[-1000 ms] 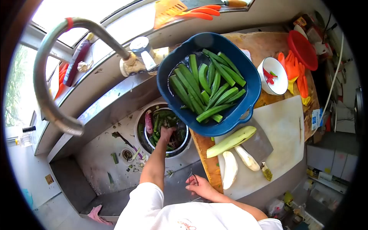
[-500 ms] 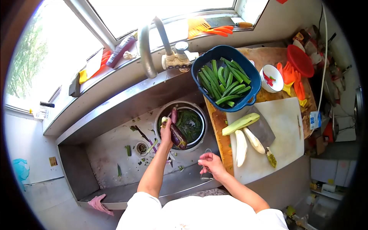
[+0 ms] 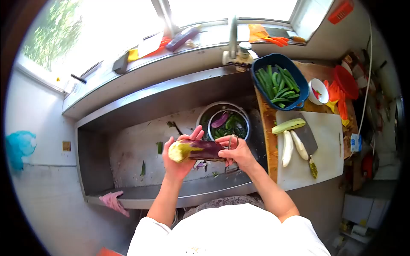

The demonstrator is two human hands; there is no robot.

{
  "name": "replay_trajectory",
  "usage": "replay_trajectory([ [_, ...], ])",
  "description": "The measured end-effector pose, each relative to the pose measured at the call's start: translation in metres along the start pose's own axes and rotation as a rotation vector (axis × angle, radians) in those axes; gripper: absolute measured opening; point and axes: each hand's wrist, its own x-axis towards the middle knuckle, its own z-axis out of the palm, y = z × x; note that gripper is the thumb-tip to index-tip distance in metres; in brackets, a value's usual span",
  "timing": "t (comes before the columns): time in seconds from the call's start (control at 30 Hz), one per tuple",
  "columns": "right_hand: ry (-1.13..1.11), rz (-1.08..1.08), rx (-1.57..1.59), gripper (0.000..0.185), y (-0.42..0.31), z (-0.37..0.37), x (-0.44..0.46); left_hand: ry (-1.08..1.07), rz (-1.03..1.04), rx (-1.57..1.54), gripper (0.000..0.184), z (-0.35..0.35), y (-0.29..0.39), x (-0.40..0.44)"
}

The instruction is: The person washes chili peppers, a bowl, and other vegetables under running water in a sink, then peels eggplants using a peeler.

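Observation:
A purple eggplant (image 3: 205,150) lies level over the sink, its pale, yellow-green end toward the left. My left hand (image 3: 176,167) supports it from below and behind near that pale end, fingers curled up its far side. At the other end, my right hand (image 3: 240,154) touches the eggplant with its fingertips while gripping a thin metal peeler (image 3: 232,170), partly hidden by the fingers. Behind the hands, a metal pot (image 3: 204,118) in the sink holds water, green pieces and another eggplant (image 3: 220,120).
On the right, a cutting board (image 3: 329,164) carries pale peeled vegetables (image 3: 288,148) and a cleaver blade (image 3: 311,135). Beyond it stand a blue basin (image 3: 304,87) of okra and a white bowl (image 3: 315,99). The faucet (image 3: 233,38) rises behind the sink (image 3: 141,194), where scraps lie.
My left hand has lifted the eggplant from over the pot and brought it nearer, turned sideways. My right hand has moved in with the peeler to meet it. The view has shifted left.

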Motion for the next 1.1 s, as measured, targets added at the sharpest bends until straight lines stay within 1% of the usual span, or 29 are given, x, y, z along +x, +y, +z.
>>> replay_trajectory([
  [0.03,-0.043,0.009,-0.134,0.042,-0.008,0.013,0.005,0.002,-0.031,-0.067,0.051,-0.006,0.007,-0.007],
  [0.1,-0.059,-0.023,-0.205,0.042,-0.013,0.032,0.010,0.188,-0.123,-0.061,0.054,0.002,0.023,-0.028],
  [0.2,-0.187,-0.102,-0.517,0.039,-0.018,0.044,0.018,0.036,-0.277,-0.026,0.060,-0.001,0.034,-0.056],
  [0.27,-0.245,-0.183,-0.708,0.036,-0.010,0.051,0.027,-0.020,-0.361,-0.069,0.066,-0.010,0.039,-0.069],
  [0.3,-0.174,-0.181,-0.594,0.034,-0.008,0.058,0.028,-0.051,-0.403,-0.088,0.070,-0.014,0.041,-0.073],
  [0.33,-0.102,-0.181,-0.479,0.031,-0.005,0.068,0.030,0.002,-0.391,-0.253,0.080,-0.015,0.042,-0.078],
  [0.37,-0.029,-0.180,-0.365,0.028,-0.003,0.076,0.032,-0.030,-0.311,-0.109,0.083,-0.019,0.042,-0.081],
  [0.4,0.096,-0.150,-0.071,0.020,-0.007,0.084,0.035,-0.063,-0.229,0.032,0.086,-0.024,0.042,-0.082],
  [0.43,0.121,-0.143,0.169,0.011,0.002,0.072,0.048,-0.096,-0.144,0.171,0.089,-0.027,0.041,-0.083],
  [0.47,0.169,-0.123,0.302,0.011,0.002,0.071,0.052,-0.086,-0.108,0.221,0.098,-0.028,0.040,-0.084],
  [0.5,0.219,-0.103,0.436,0.014,-0.002,0.074,0.052,-0.097,-0.048,0.334,0.098,-0.025,0.041,-0.087],
  [0.57,0.206,-0.101,0.437,0.016,-0.008,0.087,0.045,-0.116,0.081,0.543,0.099,-0.016,0.039,-0.092],
  [0.6,0.197,-0.092,0.445,0.017,-0.010,0.095,0.041,-0.087,0.123,0.581,0.099,-0.015,0.038,-0.094],
  [0.7,0.135,-0.124,0.421,0.017,-0.009,0.105,0.041,-0.027,0.036,0.357,0.090,-0.018,0.040,-0.096],
  [0.73,0.116,-0.152,0.419,0.016,-0.010,0.116,0.037,0.042,0.007,0.238,0.073,-0.021,0.036,-0.094],
  [0.77,0.111,-0.162,0.354,0.015,-0.007,0.125,0.035,0.176,-0.029,-0.029,0.054,-0.030,0.029,-0.093],
  [0.83,0.098,-0.206,0.225,0.015,-0.001,0.142,0.033,0.293,-0.070,-0.281,0.040,-0.031,0.026,-0.087],
  [0.87,0.100,-0.230,0.187,0.015,0.004,0.152,0.028,0.281,-0.071,-0.258,0.038,-0.030,0.024,-0.087],
  [0.9,0.051,-0.135,0.184,0.019,0.000,0.161,0.016,0.269,-0.070,-0.236,0.037,-0.027,0.022,-0.089],
  [0.97,0.013,-0.189,0.095,0.019,0.004,0.177,0.006,0.228,-0.059,-0.207,0.035,-0.027,0.021,-0.090],
  [1.0,0.005,-0.206,0.101,0.024,0.006,0.183,0.003,0.204,-0.051,-0.200,0.034,-0.030,0.021,-0.091],
  [1.03,0.007,-0.233,0.067,0.024,0.012,0.186,0.002,0.181,-0.043,-0.193,0.033,-0.035,0.020,-0.093],
  [1.07,0.009,-0.261,0.031,0.025,0.018,0.188,0.003,-0.063,-0.044,-0.275,0.030,-0.067,0.016,-0.090],
  [1.1,0.014,-0.290,-0.005,0.025,0.022,0.189,0.004,0.066,-0.027,-0.252,0.029,-0.061,0.016,-0.090],
])
